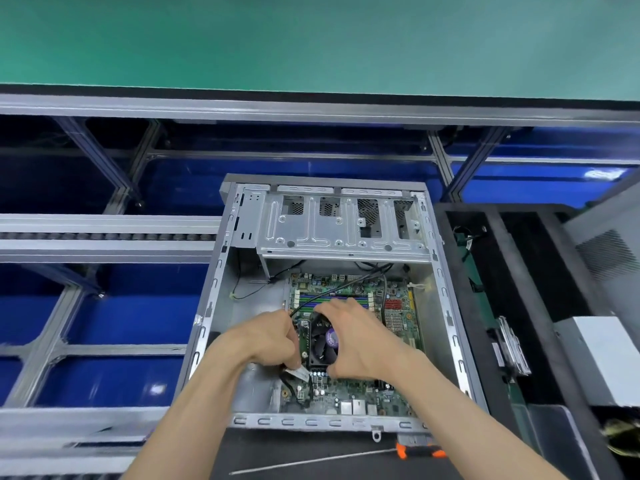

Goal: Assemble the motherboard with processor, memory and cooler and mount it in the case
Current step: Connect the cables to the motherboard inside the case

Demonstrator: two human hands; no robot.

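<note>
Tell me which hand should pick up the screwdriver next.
Probably right: the screwdriver lies below the case nearer the right hand; the left hand grips a cable.

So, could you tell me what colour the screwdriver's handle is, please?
Orange and black, head view: screwdriver.

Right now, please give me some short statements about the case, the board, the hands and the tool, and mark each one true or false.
1. The motherboard lies inside the open case. True.
2. The right hand grips the screwdriver. False: the screwdriver lies on the dark mat in front of the case, and no hand touches it.
3. Both hands are at the cooler. True.
4. The left hand rests on the drive cage. False: it is beside the cooler, its fingers on a black cable.
5. The case is closed with a side panel. False: it is open, and the board is visible.
</note>
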